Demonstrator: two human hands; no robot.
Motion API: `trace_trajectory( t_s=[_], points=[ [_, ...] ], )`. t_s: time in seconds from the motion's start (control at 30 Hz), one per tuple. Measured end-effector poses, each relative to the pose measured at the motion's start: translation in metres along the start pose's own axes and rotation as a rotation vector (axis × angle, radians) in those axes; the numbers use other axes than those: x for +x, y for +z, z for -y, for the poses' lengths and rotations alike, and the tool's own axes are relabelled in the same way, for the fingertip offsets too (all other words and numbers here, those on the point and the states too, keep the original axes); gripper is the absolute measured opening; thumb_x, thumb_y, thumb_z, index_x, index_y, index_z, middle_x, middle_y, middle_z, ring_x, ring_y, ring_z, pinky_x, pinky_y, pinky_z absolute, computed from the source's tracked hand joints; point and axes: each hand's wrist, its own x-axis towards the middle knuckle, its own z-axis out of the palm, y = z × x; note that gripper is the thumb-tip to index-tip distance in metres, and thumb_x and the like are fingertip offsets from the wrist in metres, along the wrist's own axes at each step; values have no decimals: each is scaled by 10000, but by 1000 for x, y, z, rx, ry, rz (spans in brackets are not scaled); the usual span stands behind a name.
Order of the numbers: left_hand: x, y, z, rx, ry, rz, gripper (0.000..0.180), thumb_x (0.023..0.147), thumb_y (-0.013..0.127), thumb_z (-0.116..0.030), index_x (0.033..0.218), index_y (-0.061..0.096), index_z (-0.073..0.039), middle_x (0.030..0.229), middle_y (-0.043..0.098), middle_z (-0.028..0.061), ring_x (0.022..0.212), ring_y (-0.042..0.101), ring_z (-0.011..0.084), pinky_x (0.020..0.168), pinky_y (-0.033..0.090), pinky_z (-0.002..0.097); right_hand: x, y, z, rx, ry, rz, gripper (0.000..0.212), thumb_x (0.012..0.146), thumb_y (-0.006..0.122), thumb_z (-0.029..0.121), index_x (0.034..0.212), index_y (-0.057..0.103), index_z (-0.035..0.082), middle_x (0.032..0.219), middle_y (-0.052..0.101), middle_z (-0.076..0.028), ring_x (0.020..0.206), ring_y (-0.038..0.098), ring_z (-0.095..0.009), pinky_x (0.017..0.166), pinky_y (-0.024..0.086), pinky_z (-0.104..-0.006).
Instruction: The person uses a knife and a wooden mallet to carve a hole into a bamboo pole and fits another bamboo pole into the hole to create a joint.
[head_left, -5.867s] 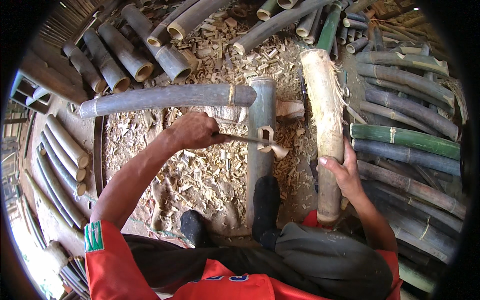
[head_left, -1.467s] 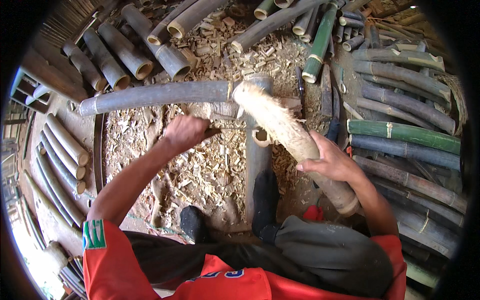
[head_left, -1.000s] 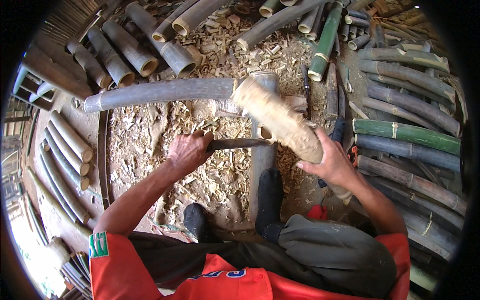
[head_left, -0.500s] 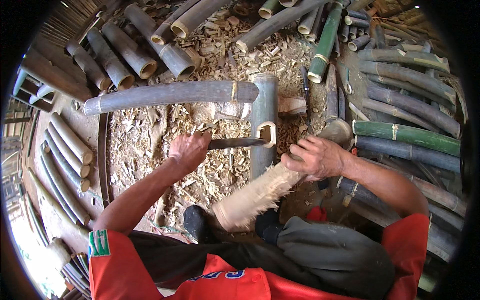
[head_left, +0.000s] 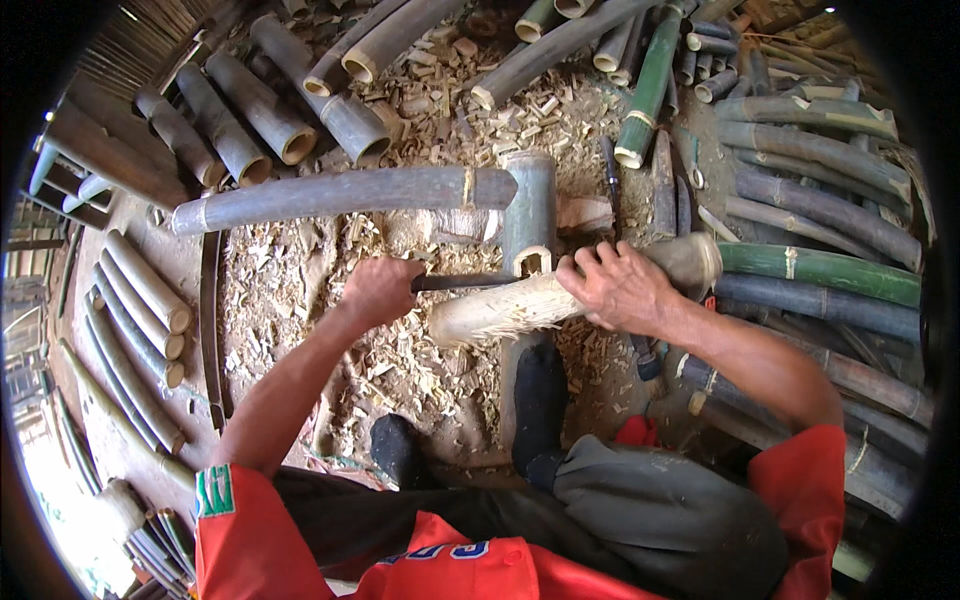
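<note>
My left hand (head_left: 378, 290) grips the handle of a dark-bladed knife (head_left: 462, 282), its blade lying flat toward an upright grey bamboo post (head_left: 527, 210) with a notch. My right hand (head_left: 618, 288) holds a pale, stripped bamboo piece (head_left: 505, 309) that lies almost level across the post, its thick end (head_left: 690, 262) to the right. The blade rests just above the pale piece. A long grey bamboo pole (head_left: 340, 195) lies crosswise behind the post.
Wood shavings (head_left: 420, 370) cover the ground. Cut bamboo tubes (head_left: 250, 110) lie at the upper left, green and grey poles (head_left: 820, 270) are stacked on the right, and short pale lengths (head_left: 140, 320) on the left. My dark-socked feet (head_left: 540, 400) rest by the post.
The pale bamboo piece was upright at the right, then swung down. It now lies nearly level across the post. My left hand with the knife moved slightly down and stays by the notch.
</note>
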Motion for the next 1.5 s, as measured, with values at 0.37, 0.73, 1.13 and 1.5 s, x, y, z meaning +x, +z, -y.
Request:
trace_trajectory(
  t_s=[0.37, 0.73, 1.13, 1.5],
  points=[
    [2, -7, -37, 19, 97, -109, 279, 959, 731, -395, 1014, 739, -121, 821, 707, 38, 713, 674, 123, 604, 590, 341, -46, -42, 58, 417, -104, 121, 866, 679, 899, 425, 1323, 486, 20, 998, 596, -133, 911, 668, -292, 787, 570, -410],
    [32, -37, -28, -373, -138, -361, 324, 935, 765, -387, 955, 749, -63, 748, 735, 65, 564, 628, 142, 547, 558, 348, -65, -41, 49, 677, 85, 83, 866, 709, 893, 331, 1382, 463, -6, 1080, 621, -184, 986, 681, -371, 816, 581, -479],
    [5, -2, -49, -124, 119, -227, 439, 932, 721, -485, 860, 702, -52, 758, 713, 117, 643, 697, 251, 602, 568, 426, -66, -42, 38, 678, 59, -3, 842, 692, 903, 289, 1364, 480, 9, 1056, 619, -173, 920, 691, -352, 758, 608, -450],
    [55, -42, -41, 37, 158, -108, 640, 993, 601, -592, 762, 766, -18, 538, 608, 141, 486, 609, 273, 517, 502, 458, -92, -35, 8, 1262, 808, -373, 804, 790, 804, 209, 1438, 418, -70, 1273, 621, -182, 1127, 628, -238, 981, 525, -382]
  ],
)
